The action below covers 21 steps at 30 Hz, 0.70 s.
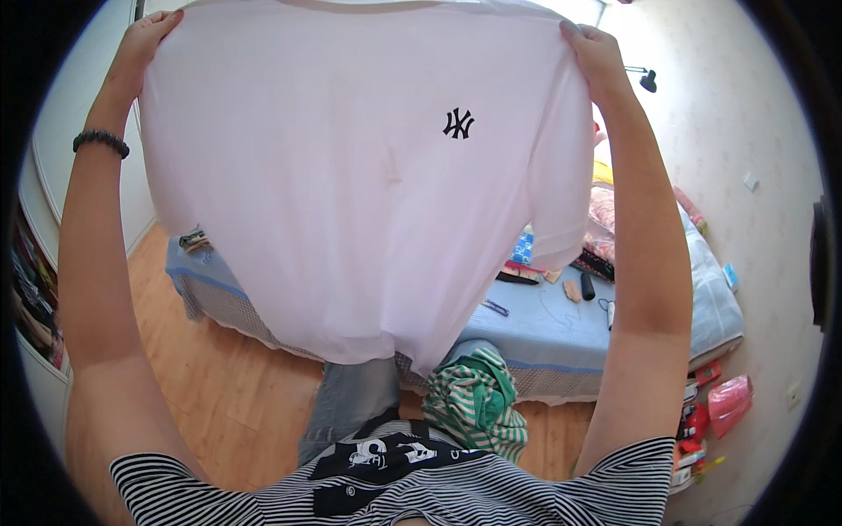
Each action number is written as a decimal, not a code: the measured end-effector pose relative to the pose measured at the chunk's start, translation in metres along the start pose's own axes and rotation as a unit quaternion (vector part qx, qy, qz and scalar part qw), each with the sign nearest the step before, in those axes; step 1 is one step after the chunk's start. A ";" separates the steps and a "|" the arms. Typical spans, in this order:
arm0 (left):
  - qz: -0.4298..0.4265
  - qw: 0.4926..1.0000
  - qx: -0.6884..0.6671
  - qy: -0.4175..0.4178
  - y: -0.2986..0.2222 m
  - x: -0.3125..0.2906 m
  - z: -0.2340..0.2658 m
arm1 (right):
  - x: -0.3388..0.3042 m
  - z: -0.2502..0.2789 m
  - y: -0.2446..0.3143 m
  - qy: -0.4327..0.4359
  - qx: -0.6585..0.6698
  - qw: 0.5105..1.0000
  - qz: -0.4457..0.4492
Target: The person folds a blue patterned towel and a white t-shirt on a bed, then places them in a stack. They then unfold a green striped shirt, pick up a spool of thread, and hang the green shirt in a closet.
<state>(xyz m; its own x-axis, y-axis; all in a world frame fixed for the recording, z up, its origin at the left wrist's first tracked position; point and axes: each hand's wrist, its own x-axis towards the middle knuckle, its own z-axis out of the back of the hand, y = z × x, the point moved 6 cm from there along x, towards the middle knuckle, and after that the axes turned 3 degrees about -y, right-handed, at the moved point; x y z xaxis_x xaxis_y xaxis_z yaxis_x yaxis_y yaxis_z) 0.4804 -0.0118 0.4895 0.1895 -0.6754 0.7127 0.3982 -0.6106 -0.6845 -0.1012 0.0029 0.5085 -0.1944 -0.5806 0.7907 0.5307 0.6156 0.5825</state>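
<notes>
While the person is holding both arms out, I am watching the left hand [151, 39] pinching one shoulder of a big, pale pinkish-white cloth T-shirt [351, 175], and the right hand [598, 57] is pinching the other shoulder. The shirt is hanging spread out between the hands, which are gripping it well apart from each other. Its small black mark [458, 124] is showing near the top, on the right side. Behind it, a low bed with a light blue cloth cover [561, 342] is peeking out. Crumpled green-and-white striped cloth [474, 399] is lying near the shirt's bottom edge, beside faded blue jeans [351, 399].
</notes>
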 end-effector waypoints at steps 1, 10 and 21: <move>0.027 0.999 0.000 0.023 0.014 0.001 -0.007 | -0.007 -0.011 -0.005 0.001 0.024 0.999 -0.031; 0.144 0.987 0.053 0.051 0.195 -0.024 -0.095 | -0.025 -0.107 -0.166 0.104 -0.022 0.988 -0.110; 0.178 0.945 0.271 0.049 0.419 -0.118 -0.185 | -0.133 -0.235 -0.361 0.176 -0.147 0.929 -0.290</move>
<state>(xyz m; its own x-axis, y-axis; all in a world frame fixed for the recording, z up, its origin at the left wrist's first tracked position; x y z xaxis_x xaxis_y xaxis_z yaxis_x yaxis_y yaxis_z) 0.4583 -0.2643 0.0902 0.3243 -0.8493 0.4166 0.7317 -0.0539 -0.6795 -0.0734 -0.2673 0.1492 -0.2644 -0.9391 0.2194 0.6329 0.0027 0.7742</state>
